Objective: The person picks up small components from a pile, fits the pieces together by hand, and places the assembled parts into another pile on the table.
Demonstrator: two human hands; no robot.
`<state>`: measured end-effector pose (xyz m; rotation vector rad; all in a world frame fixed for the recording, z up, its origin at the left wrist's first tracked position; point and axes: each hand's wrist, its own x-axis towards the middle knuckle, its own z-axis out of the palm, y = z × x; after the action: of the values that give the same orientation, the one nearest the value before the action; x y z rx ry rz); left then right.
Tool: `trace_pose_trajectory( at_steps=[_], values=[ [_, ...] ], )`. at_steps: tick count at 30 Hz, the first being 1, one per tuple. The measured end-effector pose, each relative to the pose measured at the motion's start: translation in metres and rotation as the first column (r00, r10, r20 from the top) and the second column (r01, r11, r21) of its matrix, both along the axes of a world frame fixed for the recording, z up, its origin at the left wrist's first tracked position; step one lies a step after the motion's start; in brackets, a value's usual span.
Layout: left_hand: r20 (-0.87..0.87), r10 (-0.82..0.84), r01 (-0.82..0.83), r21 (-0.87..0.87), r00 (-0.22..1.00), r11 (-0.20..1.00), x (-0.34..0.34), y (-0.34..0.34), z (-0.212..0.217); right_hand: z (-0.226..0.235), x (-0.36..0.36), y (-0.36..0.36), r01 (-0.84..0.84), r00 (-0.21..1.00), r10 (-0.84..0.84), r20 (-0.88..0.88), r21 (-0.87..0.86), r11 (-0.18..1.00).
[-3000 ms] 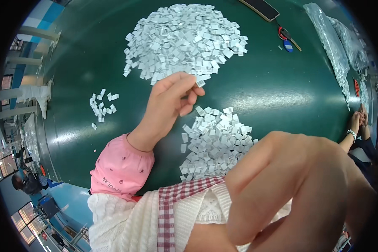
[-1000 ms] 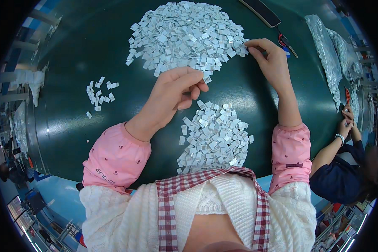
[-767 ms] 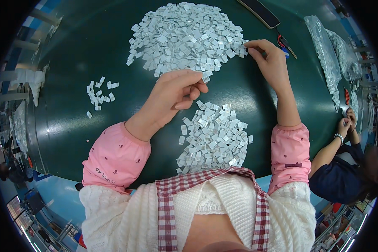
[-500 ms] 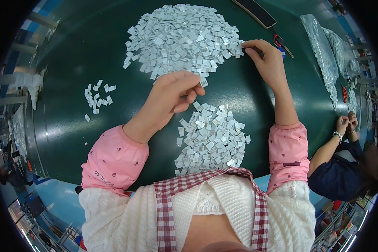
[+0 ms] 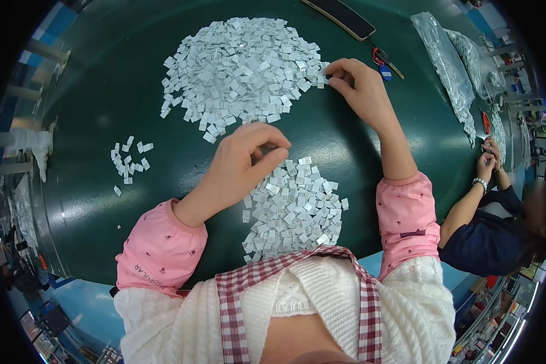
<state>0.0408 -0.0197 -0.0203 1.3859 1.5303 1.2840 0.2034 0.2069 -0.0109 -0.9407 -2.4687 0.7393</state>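
Observation:
Small flat white chips with striped metal contacts lie in a large far heap (image 5: 242, 70) and a smaller near heap (image 5: 294, 209) in front of my chest. My left hand (image 5: 242, 158) hovers above the far edge of the near heap, thumb and index slightly apart, with no chip visible between them. At the right edge of the far heap, my right hand (image 5: 361, 91) has its thumb and index fingertips on a small white chip (image 5: 323, 83); the fingers partly hide the contact. Both forearms wear pink sleeve covers.
A few loose chips (image 5: 127, 165) lie apart at the left on the green table (image 5: 170, 158). A dark phone-like case (image 5: 343, 17) and keys (image 5: 387, 62) are at the far right. Beyond are clear plastic bags (image 5: 446, 67) and another person's hands (image 5: 490, 158).
My left hand has come from the far heap to the near one, and the chip it held is no longer in its fingers. My right hand stays at the far heap's edge; the view has shifted.

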Motion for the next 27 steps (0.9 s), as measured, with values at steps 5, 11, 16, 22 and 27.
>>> trace_pose_trajectory(
  at_steps=[5,11,16,22,27],
  values=[
    [0.030,-0.114,0.117,-0.147,0.993,0.982,-0.002,-0.004,0.013,0.001,0.000,-0.002,-0.024,1.000,0.024,-0.003,-0.011,1.000],
    [0.075,-0.168,0.181,-0.239,0.983,0.954,-0.003,-0.005,0.016,0.003,-0.002,-0.006,-0.039,0.998,0.038,0.041,0.012,0.999],
    [0.071,-0.165,0.177,-0.233,0.984,0.956,-0.003,-0.004,0.016,0.005,-0.004,-0.009,-0.012,0.999,0.012,0.038,-0.005,1.000],
    [0.068,-0.178,0.189,-0.235,0.982,0.953,-0.003,-0.004,0.017,0.003,-0.002,-0.006,-0.081,0.997,0.080,0.012,0.028,0.996],
    [0.110,-0.178,0.203,-0.288,0.978,0.936,-0.003,-0.004,0.021,0.004,0.000,-0.008,-0.099,0.995,0.099,0.005,0.015,0.995]
  ],
)
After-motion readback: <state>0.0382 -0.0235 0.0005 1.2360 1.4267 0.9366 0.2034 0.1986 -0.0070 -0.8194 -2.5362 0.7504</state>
